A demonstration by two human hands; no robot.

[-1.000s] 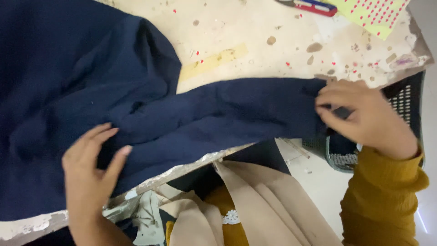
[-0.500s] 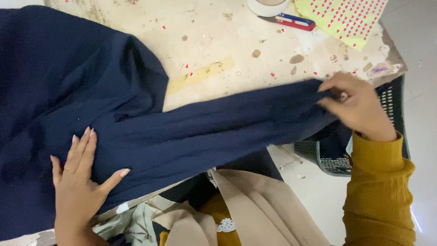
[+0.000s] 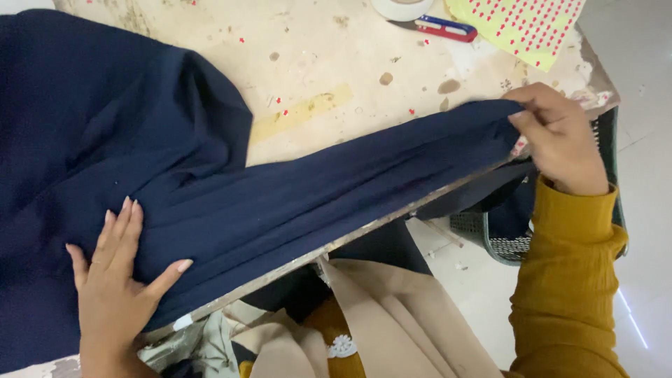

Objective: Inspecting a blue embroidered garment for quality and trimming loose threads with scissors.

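Navy blue cloth garment (image 3: 210, 189) stretched along worktop (image 3: 336, 63) edge: left hand (image 3: 119, 273) flat on garment, grip open, anchoring; right hand (image 3: 560, 140) grip pinching garment's end, tensioning.

A worn, pale table (image 3: 336, 63) carries brown stains, tiny red specks and a strip of yellowish tape (image 3: 302, 112). At its far edge lie a roll of white tape (image 3: 401, 7), cut off by the frame, a red-and-blue cutter (image 3: 441, 28) just beside it, and a yellow sheet of red dot stickers (image 3: 521, 24). Beside the table a dark mesh basket (image 3: 500, 238) stands on the light floor (image 3: 644, 140). Beige fabric (image 3: 392, 322) hangs below the near edge.
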